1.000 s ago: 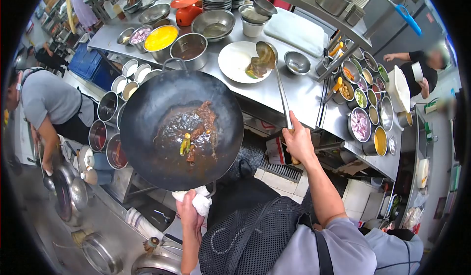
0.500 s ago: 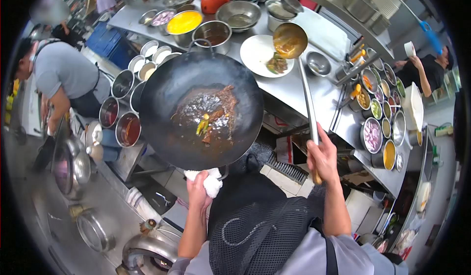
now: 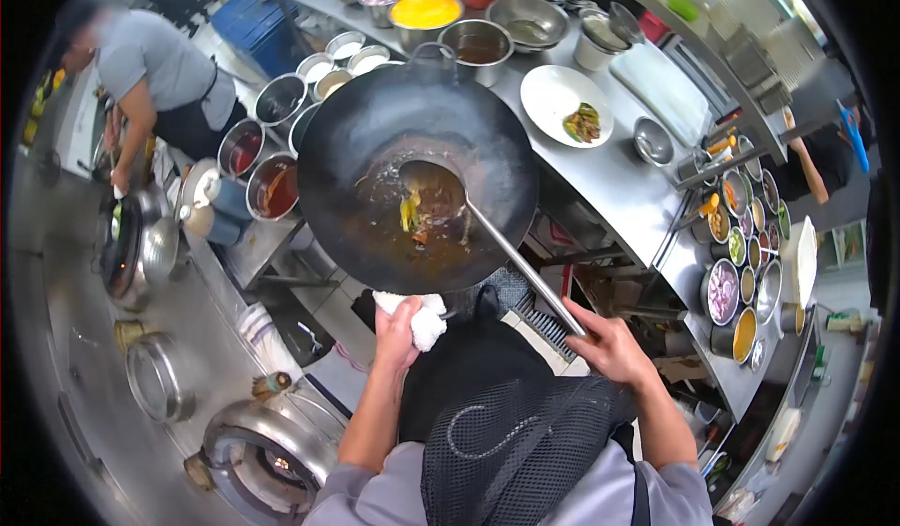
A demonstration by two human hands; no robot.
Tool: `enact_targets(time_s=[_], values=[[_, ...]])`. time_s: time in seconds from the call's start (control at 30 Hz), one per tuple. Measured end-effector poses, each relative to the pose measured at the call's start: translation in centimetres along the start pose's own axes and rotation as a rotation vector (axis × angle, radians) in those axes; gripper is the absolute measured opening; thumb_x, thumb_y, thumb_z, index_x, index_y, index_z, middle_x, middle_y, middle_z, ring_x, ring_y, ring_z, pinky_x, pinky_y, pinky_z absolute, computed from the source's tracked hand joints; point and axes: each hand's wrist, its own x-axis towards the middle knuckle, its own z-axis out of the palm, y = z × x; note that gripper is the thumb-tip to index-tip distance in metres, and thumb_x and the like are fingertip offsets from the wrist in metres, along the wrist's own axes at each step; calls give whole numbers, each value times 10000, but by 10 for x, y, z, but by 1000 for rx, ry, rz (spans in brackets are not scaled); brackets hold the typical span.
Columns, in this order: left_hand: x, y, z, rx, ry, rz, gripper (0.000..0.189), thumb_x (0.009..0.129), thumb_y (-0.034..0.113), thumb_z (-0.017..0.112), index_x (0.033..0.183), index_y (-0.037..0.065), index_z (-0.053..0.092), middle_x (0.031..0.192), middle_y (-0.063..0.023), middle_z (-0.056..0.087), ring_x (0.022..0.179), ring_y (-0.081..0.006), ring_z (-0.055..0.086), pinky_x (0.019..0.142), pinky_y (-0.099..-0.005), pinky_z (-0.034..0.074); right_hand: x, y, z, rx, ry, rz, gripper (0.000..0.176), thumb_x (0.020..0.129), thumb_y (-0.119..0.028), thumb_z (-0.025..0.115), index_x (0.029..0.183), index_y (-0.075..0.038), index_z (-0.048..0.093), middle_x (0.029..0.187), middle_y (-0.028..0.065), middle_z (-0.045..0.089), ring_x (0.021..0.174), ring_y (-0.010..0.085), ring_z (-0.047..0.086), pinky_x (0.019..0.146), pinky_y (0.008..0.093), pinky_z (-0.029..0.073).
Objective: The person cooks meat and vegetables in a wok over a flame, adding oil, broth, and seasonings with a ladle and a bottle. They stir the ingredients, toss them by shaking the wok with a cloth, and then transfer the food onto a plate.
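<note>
My left hand (image 3: 398,331) grips the near handle of a large black wok (image 3: 347,142) through a white cloth (image 3: 419,314), holding it up over the floor. Brown sauce and bits of food (image 3: 412,221) lie in the wok's bottom. My right hand (image 3: 611,343) is closed on the long handle of a steel ladle (image 3: 487,231), whose bowl rests in the sauce inside the wok. A white plate (image 3: 553,95) with a small heap of food stands on the steel counter (image 3: 619,184) beyond the wok.
Steel bowls and pots of sauces and a yellow liquid (image 3: 425,10) crowd the counter's far end. Small containers of chopped ingredients (image 3: 741,245) line the right side. A person in a grey shirt (image 3: 155,62) works at the left. A gas burner (image 3: 267,456) sits below left.
The ladle left the plate, where it had dropped food, and swung back down into the wok. My view shifted, so the wok and counter sit higher in the frame.
</note>
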Motion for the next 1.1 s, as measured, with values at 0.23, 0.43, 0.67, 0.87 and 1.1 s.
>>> enact_targets(time_s=[0.23, 0.43, 0.67, 0.87, 1.1], values=[[-10, 5, -22, 33, -42, 18, 320, 906, -30, 549, 1217, 43, 523, 980, -32, 615, 808, -124, 625, 712, -295, 550, 47, 6, 7, -467, 202, -364, 676, 839, -92, 677, 1469, -221, 467, 816, 139, 637, 702, 349, 645, 641, 444, 538], [-10, -6, -58, 27, -8, 49, 358, 909, -38, 555, 1258, 22, 501, 1022, -56, 629, 863, -140, 642, 758, -305, 557, -19, 3, -14, -556, 33, -273, 706, 815, -96, 694, 1464, -270, 479, 789, 108, 623, 714, 328, 657, 646, 428, 542], [-27, -3, -65, 45, -2, 144, 406, 896, -38, 588, 1287, 14, 494, 1080, -61, 626, 908, -151, 642, 802, -314, 549, -4, -9, -7, -278, 206, -124, 658, 825, -81, 669, 1453, -182, 499, 1010, 193, 698, 812, 370, 677, 756, 408, 547], [-26, -4, -66, 21, 18, 191, 382, 895, -9, 590, 1270, 1, 515, 1060, -77, 648, 901, -166, 664, 779, -322, 565, 5, -3, 1, -257, 114, -146, 678, 808, -48, 670, 1448, -206, 508, 998, 204, 694, 778, 356, 683, 740, 394, 544], [-32, -11, -72, 93, 26, 190, 432, 886, -21, 596, 1289, 36, 454, 1060, -49, 596, 852, -130, 623, 762, -289, 544, -30, -16, -15, -201, 11, 123, 682, 816, -58, 692, 1461, -174, 501, 802, 168, 677, 639, 170, 636, 670, 334, 533]])
